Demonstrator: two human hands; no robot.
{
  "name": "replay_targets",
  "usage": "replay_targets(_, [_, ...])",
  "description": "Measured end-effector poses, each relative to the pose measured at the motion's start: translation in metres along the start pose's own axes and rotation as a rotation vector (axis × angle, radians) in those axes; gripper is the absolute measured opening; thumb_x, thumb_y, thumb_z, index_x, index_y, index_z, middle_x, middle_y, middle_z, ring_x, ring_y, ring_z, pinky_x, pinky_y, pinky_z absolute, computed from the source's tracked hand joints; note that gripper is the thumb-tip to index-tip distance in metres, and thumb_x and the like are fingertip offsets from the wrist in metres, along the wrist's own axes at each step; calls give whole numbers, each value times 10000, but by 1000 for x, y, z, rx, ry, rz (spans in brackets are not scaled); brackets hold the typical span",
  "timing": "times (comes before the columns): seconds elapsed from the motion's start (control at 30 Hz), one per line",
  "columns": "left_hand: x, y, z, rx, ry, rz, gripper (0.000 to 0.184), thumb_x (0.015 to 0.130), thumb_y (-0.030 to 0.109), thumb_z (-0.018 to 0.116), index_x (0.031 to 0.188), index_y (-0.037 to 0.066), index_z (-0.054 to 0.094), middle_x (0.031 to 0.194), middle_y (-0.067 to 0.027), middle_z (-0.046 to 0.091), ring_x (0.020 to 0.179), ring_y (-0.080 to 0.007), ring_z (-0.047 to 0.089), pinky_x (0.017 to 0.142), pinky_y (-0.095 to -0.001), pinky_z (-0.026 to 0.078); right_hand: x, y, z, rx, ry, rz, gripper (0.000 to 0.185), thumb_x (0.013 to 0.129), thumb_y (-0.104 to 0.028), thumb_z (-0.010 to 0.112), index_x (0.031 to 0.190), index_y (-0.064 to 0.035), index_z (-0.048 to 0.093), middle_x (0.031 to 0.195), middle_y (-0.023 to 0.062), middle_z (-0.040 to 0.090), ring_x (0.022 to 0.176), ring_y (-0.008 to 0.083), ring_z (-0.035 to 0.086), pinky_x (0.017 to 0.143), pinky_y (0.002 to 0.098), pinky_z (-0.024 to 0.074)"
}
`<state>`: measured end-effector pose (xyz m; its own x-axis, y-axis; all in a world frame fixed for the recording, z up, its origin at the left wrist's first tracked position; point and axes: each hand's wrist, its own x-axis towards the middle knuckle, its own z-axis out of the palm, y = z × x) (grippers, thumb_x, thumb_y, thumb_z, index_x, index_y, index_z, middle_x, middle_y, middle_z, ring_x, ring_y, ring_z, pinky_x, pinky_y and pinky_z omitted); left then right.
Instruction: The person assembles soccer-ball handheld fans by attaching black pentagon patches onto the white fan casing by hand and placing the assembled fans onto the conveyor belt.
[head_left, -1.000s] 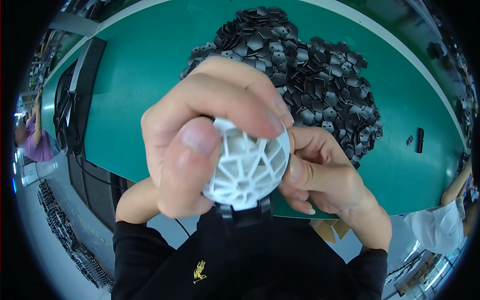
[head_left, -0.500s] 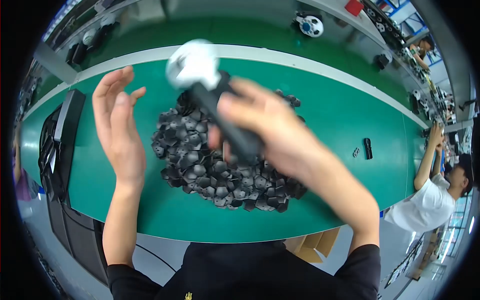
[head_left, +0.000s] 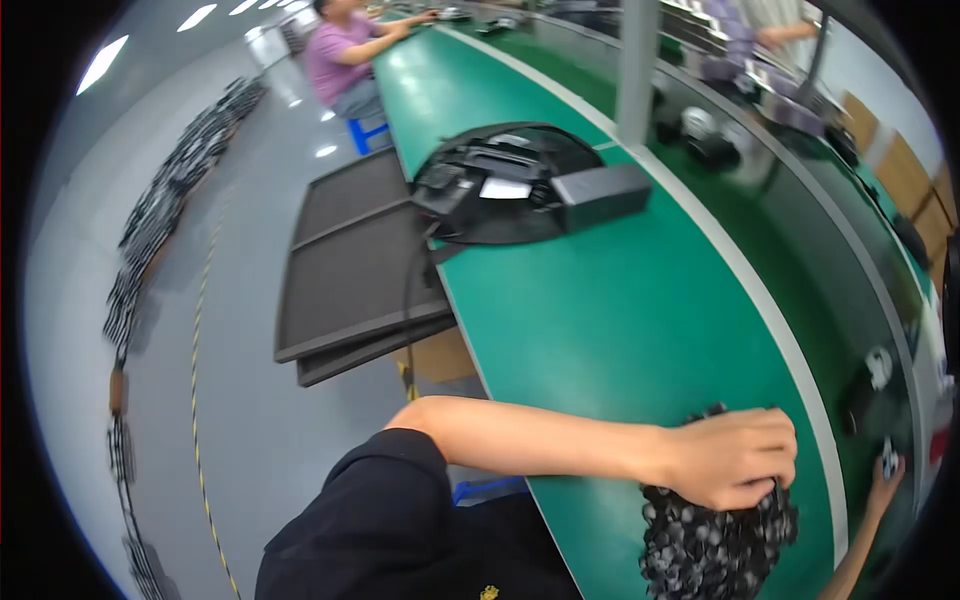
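Note:
My left hand (head_left: 735,460) rests on a heap of small black five-sided pieces (head_left: 700,550), its fingers curled down into them. Whatever sits between the fingertips is hidden. At the far right edge, over the green belt beyond the table's rail, my right hand (head_left: 886,485) has its fingers closed around a black-and-white ball-shaped thing (head_left: 890,458). It is small and blurred there.
On the green table (head_left: 600,320) lie a black bag (head_left: 520,215) and a dark grey box (head_left: 603,195). Dark panels (head_left: 365,260) stick out beside the table. A metal post (head_left: 637,75) rises by the rail. A person in a purple shirt (head_left: 340,50) sits farther along.
The view has swung to the left. My left hand has gone from raised and open to down on the black pieces. My right hand has moved from above the heap to beyond the rail.

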<state>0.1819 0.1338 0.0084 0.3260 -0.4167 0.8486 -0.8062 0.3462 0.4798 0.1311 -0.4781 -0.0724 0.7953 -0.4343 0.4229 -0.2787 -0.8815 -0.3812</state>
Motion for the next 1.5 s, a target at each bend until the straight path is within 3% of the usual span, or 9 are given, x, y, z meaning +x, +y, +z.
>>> replay_targets(0.3, [-11,2,-3,5,-122,-84,113,675,22,582,770,55,530,872,-86,456,904,-271,475,745,-356,406,-15,-128,-24,869,176,730,419,770,-330,658,1115,-120,545,805,52,607,622,259,586,516,298,483])
replay_targets(0.57, [9,18,-17,108,104,-97,501,669,120,662,1111,20,447,1024,-123,472,1014,-288,441,869,-369,368,-126,-373,-82,827,-306,-96,463,713,-325,659,1042,-33,514,948,78,527,808,205,512,705,331,406])
replay_targets(0.73, [6,32,-22,-446,-152,-164,748,615,243,738,1202,-3,343,1085,-145,486,1029,-278,468,875,-360,381,-182,-493,-126,678,-652,-257,541,745,-350,663,1104,21,503,1046,185,539,876,256,560,790,329,446])
replay_targets(0.9, [-3,36,-9,-542,-316,-200,830,516,335,790,1148,-10,377,988,-177,581,836,-309,597,697,-355,480,-207,-498,-132,653,-584,-144,759,683,-475,689,1190,22,422,1060,188,526,897,251,550,788,335,454])
replay_targets(1.1, [-17,57,-1,-771,-461,-320,687,603,250,746,1131,-13,394,931,-153,594,719,-240,617,620,-328,497,-235,-476,-112,319,-38,-729,796,721,-543,619,1205,50,401,1056,187,525,937,263,534,807,340,454])
replay_targets(1.17, [-10,67,-8,-805,-547,-412,829,699,474,620,1297,39,246,1179,-162,464,1002,-349,486,858,-428,372,-237,-471,-112,300,39,-860,797,723,-562,607,1195,51,414,1056,189,524,941,269,533,810,341,454])
replay_targets(1.23, [-9,67,-5,-835,-596,-461,906,747,587,556,1380,65,172,1303,-166,399,1143,-403,420,977,-479,309,-240,-467,-117,419,-122,-468,745,731,-511,627,1181,50,434,1037,195,533,925,286,543,795,353,459])
replay_targets(1.33, [-15,64,13,-1297,-372,-780,585,661,165,697,1133,-8,397,911,-105,582,731,-167,588,651,-291,491,-243,-440,-105,364,-210,-260,693,728,-447,655,1173,43,452,1018,199,543,919,299,549,784,366,460])
replay_targets(1.5, [-23,54,26,-1314,-199,-815,550,683,109,678,1142,-8,398,927,-67,543,758,-120,547,677,-257,480,-249,-420,-80,93,-310,-237,579,705,-263,698,1169,9,483,999,198,563,879,314,567,738,376,467])
